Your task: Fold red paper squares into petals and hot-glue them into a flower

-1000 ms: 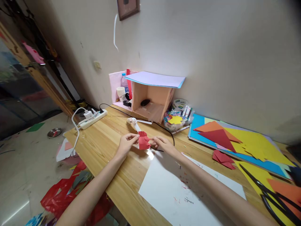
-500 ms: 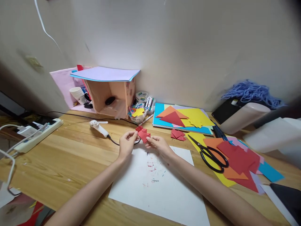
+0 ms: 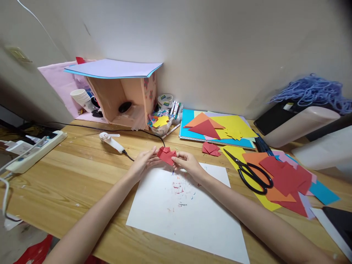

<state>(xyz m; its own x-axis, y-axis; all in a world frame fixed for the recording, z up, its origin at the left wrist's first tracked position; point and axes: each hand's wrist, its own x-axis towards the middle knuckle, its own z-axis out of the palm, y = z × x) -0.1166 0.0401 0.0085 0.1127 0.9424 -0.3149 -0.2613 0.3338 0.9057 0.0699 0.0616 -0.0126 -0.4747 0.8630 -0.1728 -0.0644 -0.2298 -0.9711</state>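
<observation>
A small piece of folded red paper (image 3: pixel 167 156) is held just above the far edge of a white sheet (image 3: pixel 187 220). My right hand (image 3: pixel 189 165) pinches its right side between thumb and fingers. Against the paper's left edge, my left hand (image 3: pixel 145 162) has its fingers stretched out, the thumb apart from them; some fingertips are hidden by the paper. Colored marks are scattered over the white sheet. Another folded red paper (image 3: pixel 211 149) lies to the right, near black-handled scissors (image 3: pixel 251 176). On the left rests a white corded tool (image 3: pixel 112 142), perhaps a glue gun.
An open box (image 3: pixel 132 99) with a purple sheet on top stands at the back, beside a tub of paper scraps (image 3: pixel 161 126) and markers. Colored paper (image 3: pixel 189 117) is stacked at the wall, with loose pieces (image 3: pixel 286 179) at right. A power strip (image 3: pixel 38 152) sits far left.
The view has swung right, bringing the scissors and right-hand paper fully into sight. The folded red paper has been turned in my hands. My left fingers have gone from pinching it to stretched out.
</observation>
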